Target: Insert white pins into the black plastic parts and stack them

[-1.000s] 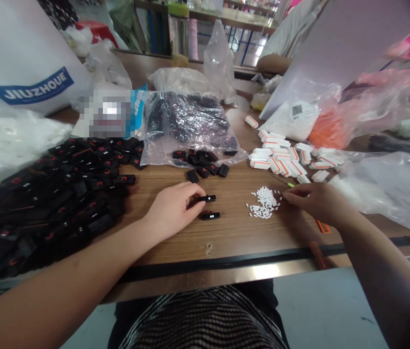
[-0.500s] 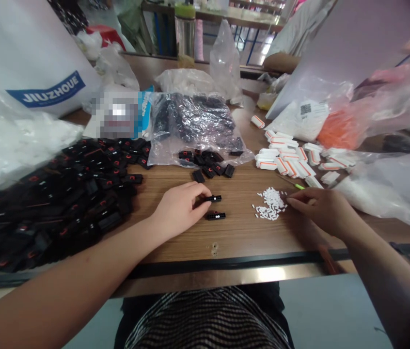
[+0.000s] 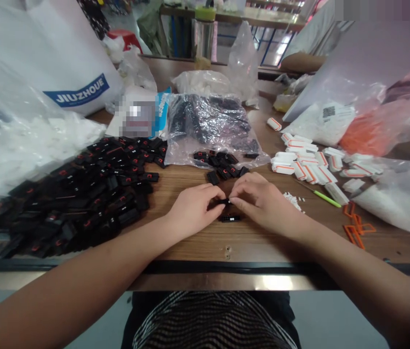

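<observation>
My left hand [image 3: 199, 206] is closed, pinching a small black connector housing [image 3: 223, 201] just over the table. The fingers of my right hand [image 3: 258, 196] are pressed together at the right end of that housing; whatever they hold is too small and hidden to make out. Just below lies a second black connector housing [image 3: 229, 219], with white dots on its face. Partly behind my right hand is a pile of tiny white pegs [image 3: 294, 201].
Many black housings [image 3: 92, 194] are heaped on the left. A clear bag [image 3: 212, 121] of black parts lies ahead. To the right are white pieces with orange stripes [image 3: 305, 160], a green-handled tool [image 3: 326, 198], orange frames [image 3: 357, 228] and plastic bags [image 3: 404, 194].
My right hand has moved left from the white pegs to the housing in my left hand. The view has shifted, showing the orange frames and the green-handled tool more fully.
</observation>
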Demonstrator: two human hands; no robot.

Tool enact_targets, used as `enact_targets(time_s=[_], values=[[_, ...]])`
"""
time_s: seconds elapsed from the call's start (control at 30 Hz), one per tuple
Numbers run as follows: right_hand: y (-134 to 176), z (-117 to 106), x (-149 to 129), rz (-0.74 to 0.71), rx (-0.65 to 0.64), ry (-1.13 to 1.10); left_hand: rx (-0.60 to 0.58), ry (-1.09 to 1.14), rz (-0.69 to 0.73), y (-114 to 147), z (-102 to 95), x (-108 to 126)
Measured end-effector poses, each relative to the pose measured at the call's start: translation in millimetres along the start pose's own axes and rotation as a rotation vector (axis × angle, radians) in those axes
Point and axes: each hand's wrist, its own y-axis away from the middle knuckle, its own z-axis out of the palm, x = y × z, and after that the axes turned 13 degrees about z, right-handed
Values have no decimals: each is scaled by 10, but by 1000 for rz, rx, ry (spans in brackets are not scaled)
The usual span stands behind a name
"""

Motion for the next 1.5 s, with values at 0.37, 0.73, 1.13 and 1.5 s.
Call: enact_targets(time_s=[0.37,0.73,1.13,1.5], values=[[-28,35,8,-123,-10,154,-1,-5,-1,2,-19,20],[42,-35,-34,-178,8,272,8,5,2,2,-13,15],[-648,14,-168,218,63,336,41,36,12,57,-6,46],[-727,104,-238,195,-95,501,400,67,-146,-7,-90,-141]])
